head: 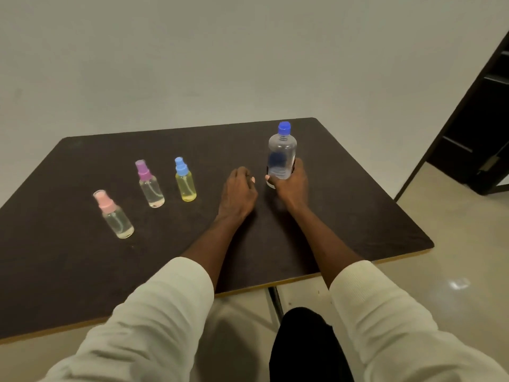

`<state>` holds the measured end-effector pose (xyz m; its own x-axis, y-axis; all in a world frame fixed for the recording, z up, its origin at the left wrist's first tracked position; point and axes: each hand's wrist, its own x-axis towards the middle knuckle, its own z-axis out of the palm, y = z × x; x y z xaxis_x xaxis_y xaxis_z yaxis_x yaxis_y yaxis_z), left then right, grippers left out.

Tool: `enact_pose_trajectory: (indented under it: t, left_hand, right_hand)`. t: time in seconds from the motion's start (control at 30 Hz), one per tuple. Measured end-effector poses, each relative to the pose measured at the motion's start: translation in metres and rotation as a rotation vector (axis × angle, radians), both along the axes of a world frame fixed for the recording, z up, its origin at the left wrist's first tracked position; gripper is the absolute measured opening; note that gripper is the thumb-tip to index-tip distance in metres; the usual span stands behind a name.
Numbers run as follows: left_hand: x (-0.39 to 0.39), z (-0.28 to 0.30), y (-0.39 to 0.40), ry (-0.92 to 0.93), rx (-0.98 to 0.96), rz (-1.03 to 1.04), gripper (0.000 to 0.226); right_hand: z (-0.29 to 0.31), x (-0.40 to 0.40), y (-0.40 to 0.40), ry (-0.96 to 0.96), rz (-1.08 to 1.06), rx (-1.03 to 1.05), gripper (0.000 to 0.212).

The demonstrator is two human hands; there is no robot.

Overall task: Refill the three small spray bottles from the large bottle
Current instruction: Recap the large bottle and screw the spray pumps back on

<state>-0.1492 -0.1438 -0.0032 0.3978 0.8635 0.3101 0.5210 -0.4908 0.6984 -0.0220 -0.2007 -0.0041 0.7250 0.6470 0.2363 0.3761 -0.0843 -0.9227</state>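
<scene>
The large clear bottle [281, 154] with a blue cap stands upright on the dark table [82, 271], right of centre. My right hand [290, 184] is wrapped around its lower part. My left hand [238, 193] rests on the table just left of it, fingers loosely curled, holding nothing. Three small spray bottles stand upright in a row to the left: a yellow one with a blue cap [185, 180], a clear one with a purple cap [150, 184], and a clear one with a pink cap [114, 215]. All caps are on.
The table's near edge [303, 277] runs diagonally in front of me, with a metal leg [275, 301] below. A dark door frame [479, 128] stands at the right. A pale wall rises behind the table, and tiled floor lies to the right.
</scene>
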Motion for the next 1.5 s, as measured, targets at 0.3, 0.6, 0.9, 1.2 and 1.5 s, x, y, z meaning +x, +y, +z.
enact_pose_trajectory:
  t: [0.3,0.6,0.9,1.2,1.5]
  left_hand:
    - [0.081,0.003,0.051,0.278,0.038,-0.143,0.054]
    - [0.149,-0.005,0.111,0.303,0.048,-0.173,0.053]
    - [0.167,-0.012,0.137,0.311,0.146,-0.200,0.023]
    - [0.166,-0.012,0.135,0.280,0.126,-0.184,0.018]
    - [0.148,0.005,0.094,0.406,0.206,-0.020,0.027]
  right_hand:
    - [-0.001,0.117,0.070,-0.044,-0.054,-0.008,0.043]
    - [-0.007,0.210,0.156,-0.089,-0.066,-0.040,0.050]
    - [-0.009,0.254,0.212,-0.114,-0.084,-0.068,0.048]
    - [-0.009,0.240,0.192,-0.128,-0.119,-0.123,0.073]
    - [-0.012,0.155,0.088,-0.112,0.018,-0.282,0.075]
